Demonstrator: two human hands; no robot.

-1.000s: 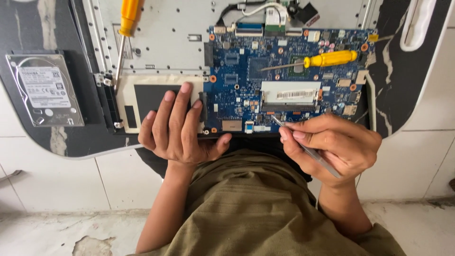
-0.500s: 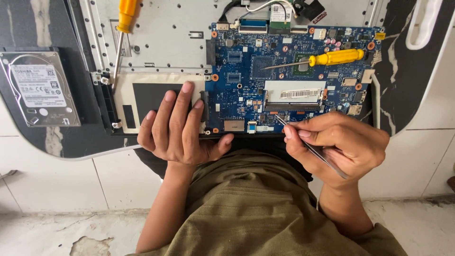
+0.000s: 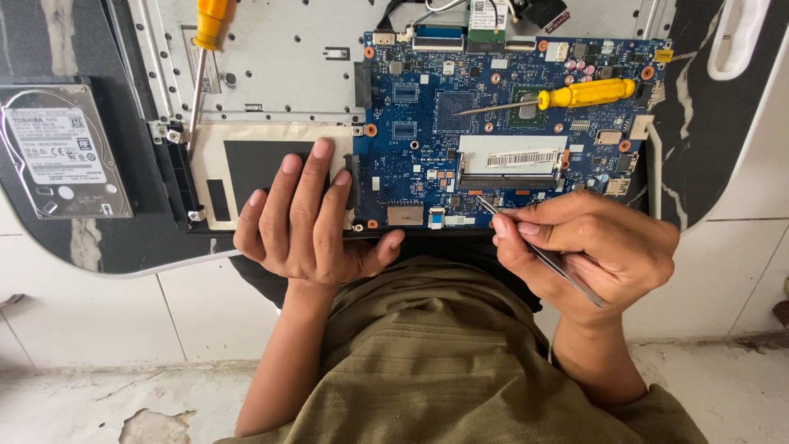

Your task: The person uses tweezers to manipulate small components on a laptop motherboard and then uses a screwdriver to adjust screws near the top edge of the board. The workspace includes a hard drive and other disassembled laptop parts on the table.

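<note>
An opened laptop base point(image 3: 279, 66) lies on a dark marbled tabletop, its blue motherboard point(image 3: 501, 123) exposed. My left hand point(image 3: 304, 218) rests flat on the base's near edge, fingers spread over a black panel beside the board. My right hand point(image 3: 583, 247) pinches thin metal tweezers point(image 3: 534, 247), whose tip touches the board's near edge below a silver memory slot point(image 3: 509, 160). A small yellow-handled screwdriver point(image 3: 567, 97) lies loose on the board.
A bare hard drive point(image 3: 62, 152) lies on the tabletop at the left. A larger yellow-handled screwdriver point(image 3: 205, 49) rests on the grey chassis at the top. A white curved object point(image 3: 740, 37) sits top right. Pale floor tiles lie below.
The view has drifted a little, so the laptop sits slightly lower in the frame. Both hands stay in place, tweezers still at the board's near edge.
</note>
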